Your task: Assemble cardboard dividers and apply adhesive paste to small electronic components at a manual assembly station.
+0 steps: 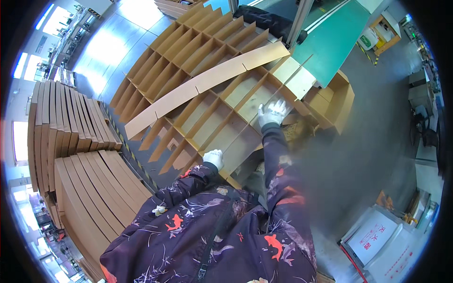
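Note:
A large grid of brown cardboard dividers (188,61) stretches out in front of me. Across its top lies one long slotted cardboard strip (198,89), slanting from lower left to upper right. My left hand (213,159), in a white glove, is closed at the near edge of the grid, on the end of a thin cardboard divider (245,127) seen nearly edge-on. Farther right along that divider is my gloved right hand (273,113), its fingers spread and the back of the hand upward. Whether its palm touches the cardboard is hidden.
Stacked flat cardboard cartons (85,132) stand at the left. Beyond the grid at the right are a green-topped table (330,37) and an open cardboard box (332,101). A metal post (299,21) rises at the far edge. A white box (373,240) sits at lower right.

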### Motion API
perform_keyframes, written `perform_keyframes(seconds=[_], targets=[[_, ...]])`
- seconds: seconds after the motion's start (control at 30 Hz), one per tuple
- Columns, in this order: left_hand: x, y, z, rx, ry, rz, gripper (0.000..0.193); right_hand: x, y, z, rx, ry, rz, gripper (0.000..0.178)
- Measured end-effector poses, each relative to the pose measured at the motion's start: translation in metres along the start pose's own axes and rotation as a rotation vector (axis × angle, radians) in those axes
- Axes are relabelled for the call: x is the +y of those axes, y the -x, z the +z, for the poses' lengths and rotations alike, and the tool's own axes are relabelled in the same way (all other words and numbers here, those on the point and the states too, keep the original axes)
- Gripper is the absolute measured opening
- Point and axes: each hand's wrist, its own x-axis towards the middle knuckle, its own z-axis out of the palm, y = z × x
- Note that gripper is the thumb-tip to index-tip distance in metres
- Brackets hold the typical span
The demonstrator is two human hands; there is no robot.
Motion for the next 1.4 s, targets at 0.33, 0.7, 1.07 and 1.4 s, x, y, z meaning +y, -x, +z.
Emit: perform_keyframes(seconds=[0.33, 0.7, 1.07, 1.4], targets=[[-0.002, -0.02, -0.006, 0.025, 0.013, 0.008, 0.019, -0.009, -0.048, -0.009, 0.167, 0.038, -0.179, 0.074], [-0.171, -0.161, -0.197, 0.399, 0.014, -0.081, 0.109, 0.004, 0.043, 0.016, 0.293, -0.058, -0.227, 0.06], [-0.132, -0.095, -0.215, 0.427, -0.071, 0.241, 0.027, -0.061, 0.196, 0.068, -0.247, -0.714, -0.008, 0.062], [0.037, 0.022, -0.126, 0.377, 0.116, 0.273, 0.023, -0.057, 0.188, 0.036, -0.319, -0.743, 0.137, 0.044]])
